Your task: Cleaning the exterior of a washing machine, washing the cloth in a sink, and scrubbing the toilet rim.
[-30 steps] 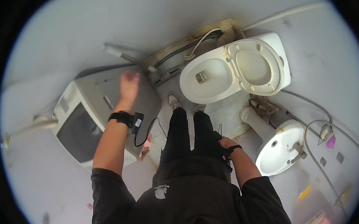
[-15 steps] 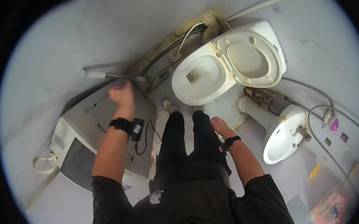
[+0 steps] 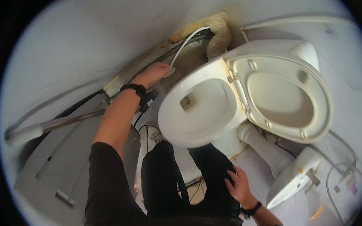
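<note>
One left hand (image 3: 155,73) grip grasping white hose (image 3: 185,44), right hand (image 3: 237,186) flat, released on thigh (image 3: 215,169)

Black sleeves, black trousers, and a black wristband on each wrist.

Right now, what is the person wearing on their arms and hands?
Both hands are bare. The left arm has a black sleeve pushed up to about the elbow and a black wrist strap with a small black device and thin cable hanging from it. The right wrist carries a black band.

Pale tiled walls (image 3: 81,40), dim bathroom
</note>
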Motion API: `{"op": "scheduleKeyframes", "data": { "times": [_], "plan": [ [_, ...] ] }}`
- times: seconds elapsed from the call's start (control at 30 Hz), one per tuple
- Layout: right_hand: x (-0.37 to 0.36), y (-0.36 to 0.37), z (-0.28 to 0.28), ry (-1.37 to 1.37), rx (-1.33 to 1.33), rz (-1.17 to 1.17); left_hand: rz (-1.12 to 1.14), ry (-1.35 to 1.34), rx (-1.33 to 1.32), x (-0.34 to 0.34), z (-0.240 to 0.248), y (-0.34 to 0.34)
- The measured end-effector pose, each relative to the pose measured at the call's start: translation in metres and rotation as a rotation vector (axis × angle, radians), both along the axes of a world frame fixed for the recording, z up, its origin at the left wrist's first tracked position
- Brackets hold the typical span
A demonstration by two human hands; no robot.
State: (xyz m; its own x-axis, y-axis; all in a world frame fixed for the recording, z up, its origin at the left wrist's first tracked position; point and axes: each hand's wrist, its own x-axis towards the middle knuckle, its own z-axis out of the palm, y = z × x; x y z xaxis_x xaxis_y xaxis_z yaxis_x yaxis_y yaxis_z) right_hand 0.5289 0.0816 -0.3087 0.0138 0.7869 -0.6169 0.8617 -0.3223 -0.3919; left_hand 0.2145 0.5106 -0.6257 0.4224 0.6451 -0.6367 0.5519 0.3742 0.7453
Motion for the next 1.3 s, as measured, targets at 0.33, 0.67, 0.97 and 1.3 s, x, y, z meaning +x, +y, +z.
{"op": "scheduleKeyframes", "data": {
  "times": [0.33, 0.67, 0.97, 1.3],
  "plan": [
    [0.022, -0.008, -0.025, -0.125, -0.047, 0.018, -0.154, 0.269, 0.122, 0.062, -0.185, 0.041],
    [0.013, -0.008, -0.035, -0.207, -0.085, -0.073, -0.096, 0.310, 0.227, 0.086, -0.258, 0.044],
    [0.007, 0.009, -0.010, -0.010, -0.046, 0.046, 0.035, 0.199, 0.352, 0.015, -0.105, 0.000],
    [-0.053, 0.128, 0.084, 0.149, 0.361, 0.082, -0.027, 0.367, 0.534, -0.063, 0.197, -0.146]
  ]
}}
